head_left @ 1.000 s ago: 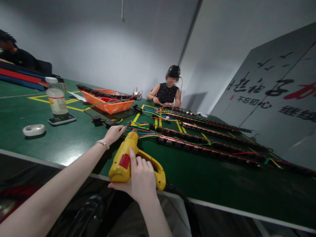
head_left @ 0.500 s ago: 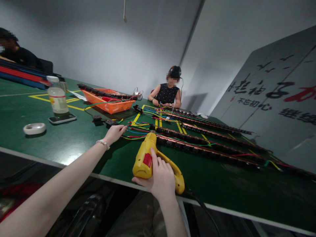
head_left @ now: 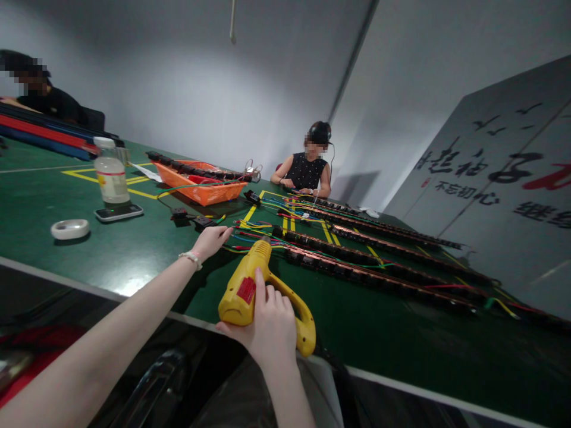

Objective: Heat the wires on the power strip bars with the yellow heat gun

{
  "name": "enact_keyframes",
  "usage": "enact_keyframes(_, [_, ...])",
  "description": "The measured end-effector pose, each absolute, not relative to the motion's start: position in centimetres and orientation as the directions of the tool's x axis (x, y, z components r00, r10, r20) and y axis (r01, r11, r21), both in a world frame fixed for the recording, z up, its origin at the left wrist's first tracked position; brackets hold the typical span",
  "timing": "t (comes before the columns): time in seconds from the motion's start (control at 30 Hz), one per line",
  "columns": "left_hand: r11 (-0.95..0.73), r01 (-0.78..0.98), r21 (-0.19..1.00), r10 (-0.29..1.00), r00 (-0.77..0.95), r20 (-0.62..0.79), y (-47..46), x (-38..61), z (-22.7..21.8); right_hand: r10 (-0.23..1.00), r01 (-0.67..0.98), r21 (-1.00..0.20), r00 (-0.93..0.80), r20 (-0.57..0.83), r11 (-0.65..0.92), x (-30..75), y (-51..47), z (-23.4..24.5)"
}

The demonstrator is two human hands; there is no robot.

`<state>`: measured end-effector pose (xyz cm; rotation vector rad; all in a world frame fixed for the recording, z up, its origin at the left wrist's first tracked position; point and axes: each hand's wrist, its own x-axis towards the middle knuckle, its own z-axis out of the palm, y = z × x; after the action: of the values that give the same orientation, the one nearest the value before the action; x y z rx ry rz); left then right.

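— Where do we have the yellow heat gun [head_left: 244, 284] right now?

— In our right hand [head_left: 272, 321], fingers wrapped round its handle, thumb lying up the side by the red label. Its nozzle points away from us at the near ends of the coloured wires [head_left: 250, 229], so, as we judge it, the hot end faces the wiring and not our skin.

— And the left hand [head_left: 213, 239]?

— Just left of the gun's nozzle, resting on the green table [head_left: 134, 249] with the fingers stretched toward those wire ends. We cannot tell whether it pinches a wire or only steadies them; it seems to sit to the side to stay out of the nozzle's line.

— What lies beyond the gun?

— The long black power strips [head_left: 379, 279] run off to the right of it, wires trailing from their near ends. Far left of the gun stand a plastic bottle [head_left: 111, 178], a phone [head_left: 118, 212] and a tape roll [head_left: 70, 229]; behind it an orange tray [head_left: 200, 183]. A co-worker [head_left: 307, 169] sits at the far end, hands on their own wiring.
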<state>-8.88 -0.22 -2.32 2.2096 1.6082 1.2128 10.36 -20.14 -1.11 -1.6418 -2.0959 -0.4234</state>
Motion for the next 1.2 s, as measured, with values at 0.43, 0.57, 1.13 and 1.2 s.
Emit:
enact_keyframes(0.43, [-0.361, 0.749, 0.555, 0.893, 0.106, 0.438, 0.4, -9.1, -2.4, 0.837, 0.917, -0.097, -0.305, 0.454, 0.386, 4.9, -20.2, -1.1])
enact_keyframes(0.57, [-0.357, 0.746, 0.562, 0.899, 0.109, 0.425, 0.5, -9.4, -2.5, 0.826, 0.917, -0.083, -0.31, 0.472, 0.391, 4.9, -20.2, -1.4])
enact_keyframes(1.13, [-0.43, 0.76, 0.488, 0.834, 0.127, 0.537, -0.6, -9.0, -2.0, 0.813, 0.922, -0.088, -0.283, 0.508, 0.376, 7.8, -20.7, -0.9])
enact_keyframes(1.2, [-0.441, 0.754, 0.487, 0.828, 0.133, 0.544, -0.6, -9.0, -2.1, 0.825, 0.932, -0.094, -0.259, 0.503, 0.35, 8.4, -20.6, -0.9])
